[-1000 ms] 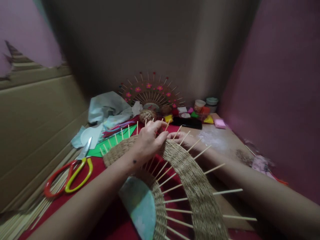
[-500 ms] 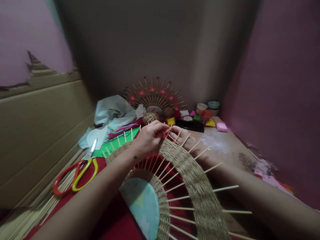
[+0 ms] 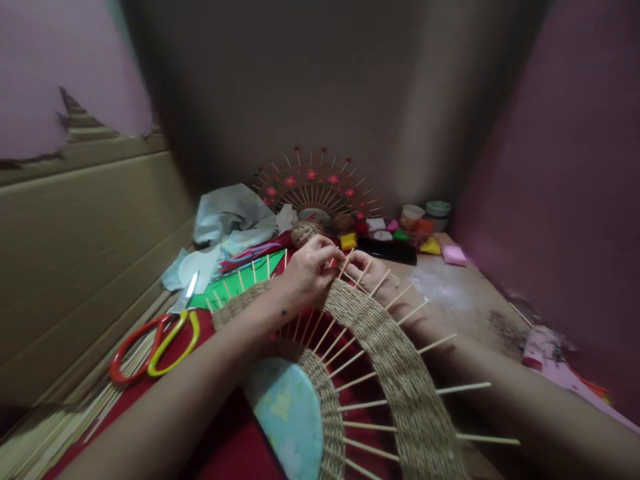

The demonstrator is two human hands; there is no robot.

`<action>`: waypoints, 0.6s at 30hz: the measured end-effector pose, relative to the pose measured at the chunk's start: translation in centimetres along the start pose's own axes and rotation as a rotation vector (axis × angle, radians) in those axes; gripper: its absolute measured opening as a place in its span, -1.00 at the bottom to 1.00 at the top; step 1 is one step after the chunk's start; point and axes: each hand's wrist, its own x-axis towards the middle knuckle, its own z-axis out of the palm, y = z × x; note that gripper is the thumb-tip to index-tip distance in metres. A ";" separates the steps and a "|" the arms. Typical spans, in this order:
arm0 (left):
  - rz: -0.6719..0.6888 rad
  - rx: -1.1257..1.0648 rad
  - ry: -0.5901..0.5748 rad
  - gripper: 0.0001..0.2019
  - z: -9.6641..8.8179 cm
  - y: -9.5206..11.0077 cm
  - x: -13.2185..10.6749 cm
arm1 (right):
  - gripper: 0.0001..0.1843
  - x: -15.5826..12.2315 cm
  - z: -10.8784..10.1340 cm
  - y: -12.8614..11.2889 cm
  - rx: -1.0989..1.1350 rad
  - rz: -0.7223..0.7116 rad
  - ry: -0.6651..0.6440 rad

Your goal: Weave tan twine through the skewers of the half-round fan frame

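A half-round woven fan (image 3: 385, 340) of tan twine on thin bamboo sticks (image 3: 367, 405) lies before me, with a pale blue patterned half-disc (image 3: 287, 417) at its centre. At its upper edge my left hand (image 3: 316, 265) is closed, thumb and fingers pinched beside the stick tips; what they grip is hidden. Just to the right, my right hand (image 3: 369, 272) pinches a thin strand that looks like twine, behind the protruding sticks. The fingertips of both hands nearly meet. A ball of twine (image 3: 306, 232) sits right behind my left hand.
Scissors (image 3: 167, 343) with red and yellow handles lie at left over loose bamboo sticks (image 3: 65, 433). A finished flowered fan (image 3: 313, 180) leans at the back wall. Nearby are a black phone-like object (image 3: 387, 251), coloured packets (image 3: 454, 255) and tubs (image 3: 437, 215). Cardboard (image 3: 85, 267) borders the left.
The whole view has shifted slightly, so things appear a little to the right. My right fingers have drawn up closer to my left fingertips at the fan's edge.
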 end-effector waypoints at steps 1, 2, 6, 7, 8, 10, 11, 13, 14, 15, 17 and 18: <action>0.000 -0.013 0.006 -0.81 0.1 -0.1 -0.1 | -0.72 0.0 -0.1 0.0 0.016 0.030 -0.003; -0.001 -0.028 0.016 -0.82 0.1 -0.2 -0.1 | -0.71 -0.1 -0.2 -0.1 0.024 0.060 -0.010; 0.010 -0.048 0.024 -0.91 0.0 -0.2 -0.2 | -0.71 -0.2 -0.6 -0.2 0.070 0.098 -0.031; 0.019 -0.044 0.017 -0.90 -0.1 -0.2 -0.2 | -0.72 -0.1 -0.7 -0.1 0.090 0.088 -0.036; 0.025 -0.037 0.011 -0.90 -0.1 -0.2 -0.2 | -0.73 0.0 -0.8 0.0 0.113 0.071 -0.035; 0.030 -0.024 0.007 -0.88 -0.2 0.0 -0.2 | -0.74 0.2 -1.1 0.2 0.162 0.039 0.001; 0.031 -0.017 0.006 -0.88 -0.3 0.0 -0.2 | -0.74 0.2 -1.4 0.2 0.181 0.035 0.026; 0.030 -0.002 0.007 -0.88 -0.3 0.1 -0.1 | -0.73 -0.2 -2.0 0.2 0.204 0.061 0.079; 0.030 0.005 0.011 -0.88 -0.4 0.1 -0.1 | -0.74 -0.6 -2.3 0.1 0.211 0.091 0.096; 0.025 0.009 0.020 -0.88 -0.4 0.1 0.1 | -0.75 -1.1 -2.7 0.0 0.215 0.126 0.106; -0.003 0.016 0.060 -0.86 -0.6 0.0 0.6 | -0.78 -2.5 -3.5 -0.2 0.219 0.205 0.096; -0.024 0.022 0.084 -0.85 -0.8 -0.1 0.9 | -0.78 -3.3 -3.9 -0.3 0.205 0.249 0.078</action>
